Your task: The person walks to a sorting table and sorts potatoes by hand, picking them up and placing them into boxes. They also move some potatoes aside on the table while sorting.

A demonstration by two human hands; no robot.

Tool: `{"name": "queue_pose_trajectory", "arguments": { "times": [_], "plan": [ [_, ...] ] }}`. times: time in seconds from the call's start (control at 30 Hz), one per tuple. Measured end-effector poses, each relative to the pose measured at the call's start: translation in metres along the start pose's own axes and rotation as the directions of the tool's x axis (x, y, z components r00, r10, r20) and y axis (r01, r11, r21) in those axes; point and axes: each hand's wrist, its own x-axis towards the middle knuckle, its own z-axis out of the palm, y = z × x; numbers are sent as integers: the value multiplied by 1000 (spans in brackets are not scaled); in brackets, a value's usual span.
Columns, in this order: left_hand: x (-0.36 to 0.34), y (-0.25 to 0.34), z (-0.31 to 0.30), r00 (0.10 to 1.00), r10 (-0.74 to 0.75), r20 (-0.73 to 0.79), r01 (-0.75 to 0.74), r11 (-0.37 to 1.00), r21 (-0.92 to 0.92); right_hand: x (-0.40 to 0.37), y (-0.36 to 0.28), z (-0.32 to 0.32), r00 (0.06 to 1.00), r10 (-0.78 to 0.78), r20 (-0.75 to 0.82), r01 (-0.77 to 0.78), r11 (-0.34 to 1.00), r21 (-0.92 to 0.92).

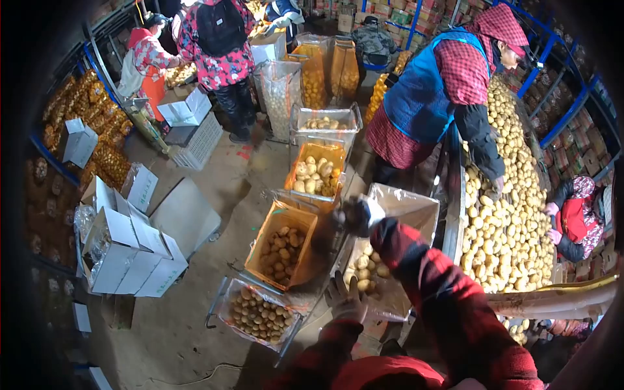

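Observation:
My left hand (346,300), in a dark glove, lies with fingers apart at the near left edge of a plastic-lined box (426,214) in front of me. Potatoes (365,268) lie in the bottom of that box. Stretched forward in a red-and-black checked sleeve, my right hand (356,216) is over the box's far left corner, smeared by motion. Left of my hands stands an orange mesh-lined crate (259,248) of brownish potatoes. Closer to me is a clear-lined crate (227,302) with smaller potatoes.
A sorting table heaped with potatoes (500,234) runs along the right, where a person in a blue vest (416,91) reaches in. Another person (578,218) is across it. White cartons (120,253) stand left. More lined crates (354,120) and several people are farther back.

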Motion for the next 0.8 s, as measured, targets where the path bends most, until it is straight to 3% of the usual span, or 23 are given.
{"name": "queue_pose_trajectory", "arguments": {
  "times": [0.03,0.07,0.13,0.23,0.27,0.3,0.33,0.37,0.4,0.43,0.5,0.57,0.6,0.63,0.67,0.7,0.8],
  "plan": [
    [-6,-4,7,1000,9,-20,-9,1000,1,40,12,-5,989,130,-67,-94,917,388],
    [-10,-6,4,999,-18,48,17,1000,17,79,23,-11,957,257,-134,-83,685,724],
    [-15,-14,17,994,-57,90,51,996,69,133,-16,-31,843,537,12,-59,71,996],
    [-4,-10,-1,989,-36,141,32,999,34,117,-67,-22,668,744,-16,-216,214,952],
    [2,-4,-8,990,-18,143,19,1000,0,98,-53,8,660,741,-124,-288,401,869],
    [11,1,-12,989,-27,143,22,999,32,70,-51,26,702,698,-142,-330,495,804],
    [19,7,-15,988,-35,148,26,998,63,31,-55,40,858,502,-111,-320,691,648],
    [18,12,-15,987,-42,158,26,995,96,-8,-62,48,947,313,-67,-237,827,510],
    [25,-6,47,998,-56,-40,59,994,88,-49,-78,52,975,220,-12,-186,849,494],
    [26,-12,69,994,-59,-95,69,991,113,-86,-106,47,949,308,62,-234,564,792],
    [31,-20,80,988,-70,-139,94,980,173,-158,-130,32,959,246,137,-280,780,560],
    [37,-22,73,988,-72,-135,99,973,208,-241,-149,34,965,262,-14,-229,866,445],
    [41,-19,66,993,-64,-99,86,970,227,-276,-147,22,940,330,88,-333,825,457],
    [38,4,4,997,0,83,-21,970,241,-310,-148,5,899,394,191,-437,778,451],
    [37,6,3,993,-33,115,11,982,186,-344,-150,-12,845,451,288,-535,728,429],
    [39,2,10,990,-39,137,10,979,205,-366,-166,-30,786,581,214,-612,679,405],
    [42,-3,13,998,1,60,-18,959,282,-452,-158,-36,708,704,-55,-684,703,196]
  ]
}}
